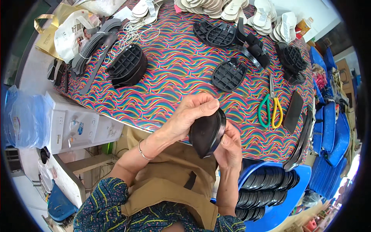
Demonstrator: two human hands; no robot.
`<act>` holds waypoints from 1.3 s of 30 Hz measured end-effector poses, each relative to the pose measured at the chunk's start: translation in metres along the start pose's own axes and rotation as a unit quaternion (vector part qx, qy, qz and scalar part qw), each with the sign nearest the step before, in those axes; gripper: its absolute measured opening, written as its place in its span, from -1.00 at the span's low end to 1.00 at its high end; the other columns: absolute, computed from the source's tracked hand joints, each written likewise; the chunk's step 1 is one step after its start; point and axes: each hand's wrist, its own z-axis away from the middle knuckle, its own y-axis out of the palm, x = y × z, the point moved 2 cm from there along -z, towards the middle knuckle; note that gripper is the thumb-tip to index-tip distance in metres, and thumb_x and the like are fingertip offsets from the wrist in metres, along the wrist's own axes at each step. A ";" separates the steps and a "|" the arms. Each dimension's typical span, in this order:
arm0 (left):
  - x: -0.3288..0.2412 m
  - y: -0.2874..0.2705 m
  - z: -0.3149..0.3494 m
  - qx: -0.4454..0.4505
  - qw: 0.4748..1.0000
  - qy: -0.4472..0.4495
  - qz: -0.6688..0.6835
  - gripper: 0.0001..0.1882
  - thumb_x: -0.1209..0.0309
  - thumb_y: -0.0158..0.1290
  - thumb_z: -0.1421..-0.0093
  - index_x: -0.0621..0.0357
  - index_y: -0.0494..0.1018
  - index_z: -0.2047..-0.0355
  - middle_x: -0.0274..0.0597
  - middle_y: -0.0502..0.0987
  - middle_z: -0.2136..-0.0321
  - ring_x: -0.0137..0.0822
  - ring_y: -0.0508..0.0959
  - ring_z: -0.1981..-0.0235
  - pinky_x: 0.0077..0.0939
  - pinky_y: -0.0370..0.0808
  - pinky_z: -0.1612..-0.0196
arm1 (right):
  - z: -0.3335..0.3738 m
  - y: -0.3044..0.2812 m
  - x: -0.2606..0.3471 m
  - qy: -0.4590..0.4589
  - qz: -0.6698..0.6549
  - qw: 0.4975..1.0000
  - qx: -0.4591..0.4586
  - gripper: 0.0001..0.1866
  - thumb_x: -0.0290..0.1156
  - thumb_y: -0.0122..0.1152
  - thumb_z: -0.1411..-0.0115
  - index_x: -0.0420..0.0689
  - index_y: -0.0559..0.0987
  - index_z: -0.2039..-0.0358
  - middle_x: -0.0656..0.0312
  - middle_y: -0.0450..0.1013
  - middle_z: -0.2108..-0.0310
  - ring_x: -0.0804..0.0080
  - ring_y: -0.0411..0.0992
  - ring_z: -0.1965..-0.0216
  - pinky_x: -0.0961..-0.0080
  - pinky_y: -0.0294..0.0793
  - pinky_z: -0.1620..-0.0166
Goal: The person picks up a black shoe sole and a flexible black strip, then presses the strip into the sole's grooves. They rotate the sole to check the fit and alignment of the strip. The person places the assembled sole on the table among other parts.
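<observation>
A: Where is the sole?

B: The black sole (206, 133) sits between my hands at table edge. My left hand (185, 118) closes over its 11 o'clock rim; my right hand (228, 149) pinches the 4 o'clock edge.

A: Handling?

B: Likely light, stiff, slightly flexible; I would grip the rims. Scissors (270, 110) lie at 2 o'clock.

This was a small footwear workshop — a place of hand assembly rather than a home. The bench (174, 73), covered in a rainbow-swirl cloth, carried black moulded soles (228, 74) at its middle, pale sandal uppers (232, 8) along its far edge, and green-and-yellow scissors (270, 110) toward its right side. Below the bench's near right corner, a blue basin (297, 193) held rows of stacked black soles — piecework stock.
</observation>
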 end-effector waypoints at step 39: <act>0.010 0.003 0.002 -0.148 0.987 0.009 -0.067 -0.69 0.15 0.12 -0.27 0.17 0.44 0.36 -0.40 0.51 0.52 -0.65 0.46 0.56 -0.74 0.43 0.49 | 0.011 -0.026 0.018 0.041 0.082 0.993 -0.076 -0.76 -0.45 0.32 -0.11 -0.20 0.49 0.23 0.31 0.49 0.34 0.61 0.44 0.35 0.64 0.44 0.26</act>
